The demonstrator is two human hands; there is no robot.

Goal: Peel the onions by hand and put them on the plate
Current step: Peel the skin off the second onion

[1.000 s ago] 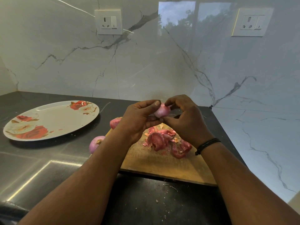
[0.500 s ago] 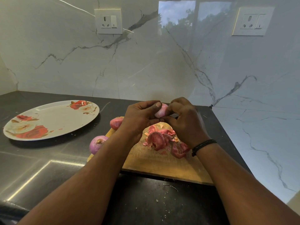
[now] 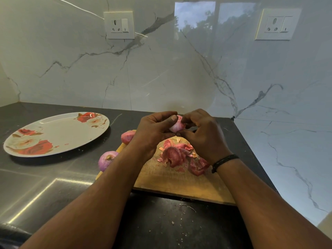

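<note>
A pale pink onion (image 3: 177, 125) is held above the wooden cutting board (image 3: 179, 182). My left hand (image 3: 152, 131) grips it from the left, thumb on top. From the right, my right hand (image 3: 201, 133) pinches at its top with the fingertips. Red onion skins (image 3: 179, 155) lie piled on the board under my hands. Two more onions sit at the board's left edge: a reddish one (image 3: 127, 136) and a purple one (image 3: 106, 159). The white plate with red flowers (image 3: 59, 133) rests on the counter to the left with no onion on it.
The black counter (image 3: 161, 227) carries small skin scraps near its front. A marble wall with two sockets (image 3: 119, 25) (image 3: 277, 24) closes the back and right side. The counter ends at the right behind the board.
My right hand has closed in on the onion's top, its fingers now curled against it. The onion sits slightly deeper between both hands. Plate and loose onions are unmoved.
</note>
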